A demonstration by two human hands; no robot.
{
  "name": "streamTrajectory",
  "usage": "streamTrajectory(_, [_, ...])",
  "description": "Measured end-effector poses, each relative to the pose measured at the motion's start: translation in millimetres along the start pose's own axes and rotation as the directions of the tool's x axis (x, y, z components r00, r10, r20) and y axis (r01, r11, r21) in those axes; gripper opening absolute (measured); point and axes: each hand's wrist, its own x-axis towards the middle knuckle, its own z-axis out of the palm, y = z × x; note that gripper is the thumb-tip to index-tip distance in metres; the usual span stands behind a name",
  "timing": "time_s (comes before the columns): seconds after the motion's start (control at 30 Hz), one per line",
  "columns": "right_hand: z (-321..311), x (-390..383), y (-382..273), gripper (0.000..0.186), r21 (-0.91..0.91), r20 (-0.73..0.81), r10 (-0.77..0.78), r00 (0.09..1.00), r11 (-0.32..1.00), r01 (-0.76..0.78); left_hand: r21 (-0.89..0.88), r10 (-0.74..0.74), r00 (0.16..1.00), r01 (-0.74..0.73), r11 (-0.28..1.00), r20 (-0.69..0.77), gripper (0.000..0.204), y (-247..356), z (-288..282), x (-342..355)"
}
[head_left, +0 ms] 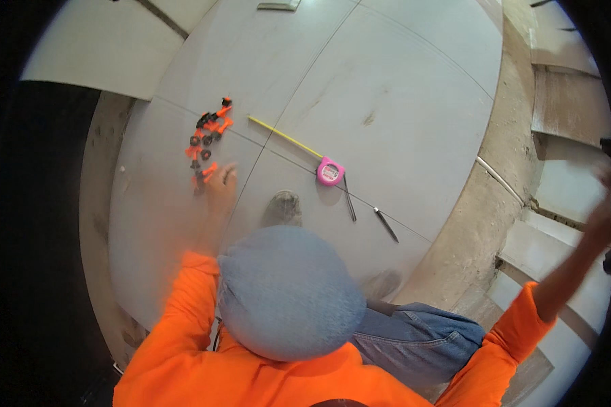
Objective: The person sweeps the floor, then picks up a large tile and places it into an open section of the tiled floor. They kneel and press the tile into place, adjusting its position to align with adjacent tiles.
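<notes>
My left hand (221,184) is low over the tiled floor, at the near end of a loose row of orange and black tile leveling spacers (208,139). Its fingers are curled together at an orange spacer, and motion smears the wrist and forearm. Stretched far out to the right, my right hand (601,207) is at the dark rim of the view by the stairs. Its fingers are blurred and partly cut off there. Between my arms a pink tape measure (330,172) lies on the tiles with its yellow blade drawn out toward the spacers.
A thin black pen-like tool (387,226) lies right of the tape measure. My shoe (282,209) and blue-jeaned knee (292,292) are close in front. Steps (567,102) border the right side. A dark opening (47,217) is at the left. A flat light piece (278,5) lies at the far edge.
</notes>
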Motion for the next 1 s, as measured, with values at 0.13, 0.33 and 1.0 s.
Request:
streamTrajectory(0.13, [225.7,-119.1,-18.7,0.034,-0.173,0.789,0.161,0.593,0.984,-0.037,-0.01,0.205,0.975,-0.205,0.979,0.083,0.036,1.5,37.8,-60.1])
streamTrajectory(0.33, [314.1,-276.9,-66.4,0.07,-0.265,0.939,0.296,-0.177,0.947,0.179,-0.012,0.634,0.692,-0.672,0.741,0.346,0.062,61.8,86.6,-17.1])
streamTrajectory(1.0, [387.9,-206.8,-61.6,0.034,-0.122,0.917,0.364,0.163,0.645,-0.754,0.197,0.566,0.646,-0.73,0.655,0.512,0.059,60.0,102.3,83.7])
